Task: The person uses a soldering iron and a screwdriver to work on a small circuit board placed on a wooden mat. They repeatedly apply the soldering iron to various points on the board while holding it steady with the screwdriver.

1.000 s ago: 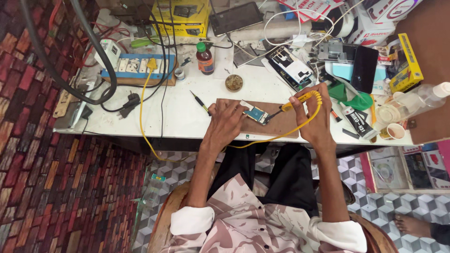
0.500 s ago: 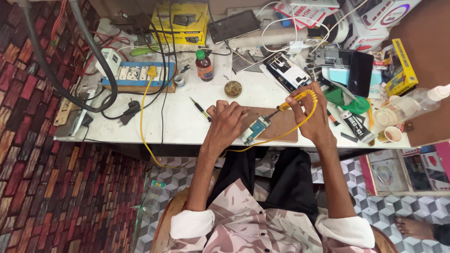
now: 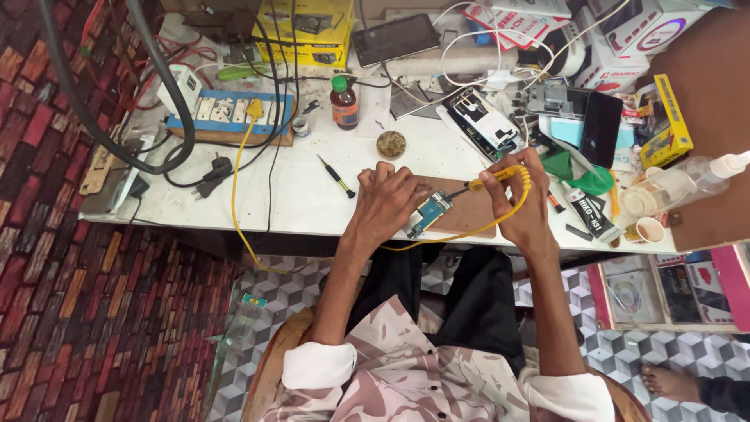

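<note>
Circuit board [image 3: 429,212], small and blue-green, lies on a brown work mat [image 3: 469,215] at the near edge of the white workbench [image 3: 297,195], directly under the left hand [image 3: 388,202]. The left hand's fingers are curled over the board's left end, pinning it to the mat. The right hand [image 3: 522,205] is closed around a yellow-handled soldering iron [image 3: 492,176], tip angled down toward the board's upper end; its yellow cord [image 3: 242,180] trails left to a power strip [image 3: 230,113]. A small screwdriver [image 3: 337,177] lies apart, left of the hands. Against the frame half a second earlier, both hands and the board keep the same arrangement; the iron's tip appears slightly nearer the board.
</note>
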